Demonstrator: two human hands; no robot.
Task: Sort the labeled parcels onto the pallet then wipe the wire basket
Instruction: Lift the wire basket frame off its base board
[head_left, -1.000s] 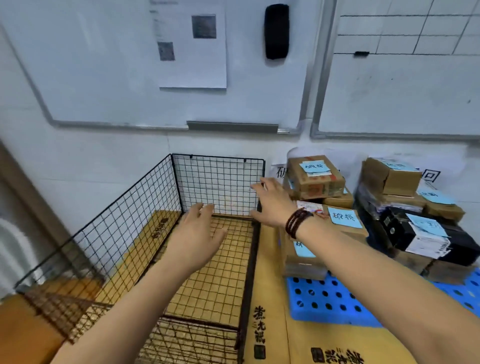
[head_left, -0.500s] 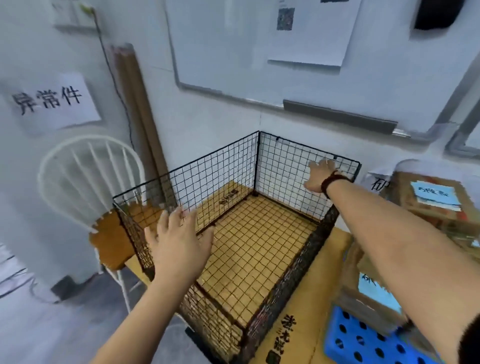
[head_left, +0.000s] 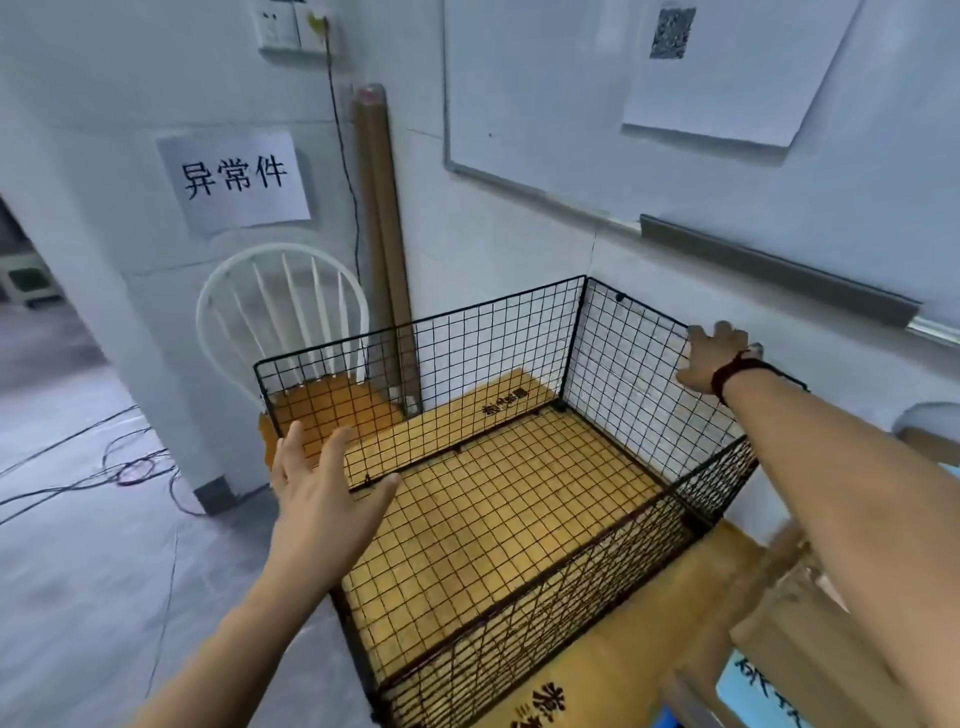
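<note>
Left hand (head_left: 327, 499) is open, fingers straight and spread, palm towards the near left side of the wire basket (head_left: 467, 364); it holds nothing, and whether it touches the wire cannot be told. Right hand (head_left: 719, 358), with one dark beaded bracelet (head_left: 740, 371) at the wrist, grips the top rim of the basket's far right panel, fingers curled over the edge and thumb on the inner face. The basket, one in number, is a rectangular open-topped cage of thin black wire in a square grid with darker frame rods at the edges. It stands upright on one sheet of yellow-brown cardboard (head_left: 613, 670) printed with black characters, which shows through the floor grid. The basket sits in the corner against the white wall, just beside one white spindle-back chair (head_left: 283, 312) with a wooden seat. At the lower right edge are blurred brown parcels (head_left: 789, 644), too indistinct to count, with one light-blue label (head_left: 748, 693) in view. Two brown tubes (head_left: 379, 234) lean in the corner behind the chair. The wall carries one paper sign (head_left: 236, 179) with three characters, one whiteboard (head_left: 545, 104) with one sheet of paper (head_left: 727, 73), and one socket plate (head_left: 291, 26). Several cables (head_left: 104, 467) lie on the grey floor.
</note>
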